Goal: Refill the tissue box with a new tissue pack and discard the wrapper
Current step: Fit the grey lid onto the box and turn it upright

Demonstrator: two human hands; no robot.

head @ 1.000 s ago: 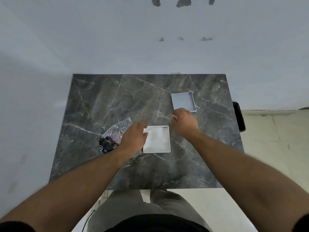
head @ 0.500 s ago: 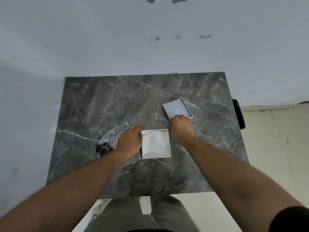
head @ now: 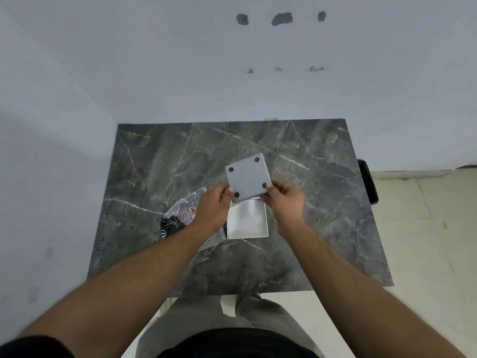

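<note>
A square grey panel of the tissue box (head: 247,177), with four black round feet facing up, is held tilted above the table between my left hand (head: 214,205) and my right hand (head: 283,200). Each hand grips one lower corner. Just below it, the white open box body (head: 247,221) rests on the table with white tissues inside; its far edge is hidden by the panel. The clear crumpled wrapper (head: 182,213) with black and red print lies to the left, partly under my left wrist.
The dark marble table (head: 322,202) stands against a pale wall. A black bin (head: 367,182) sits beside the table's right edge. A tiled floor (head: 426,228) lies to the right, and my legs are at the near edge.
My right hand picked the grey panel up from the table and turned it over, feet up. My left hand left the white box's side and joined in holding the panel.
</note>
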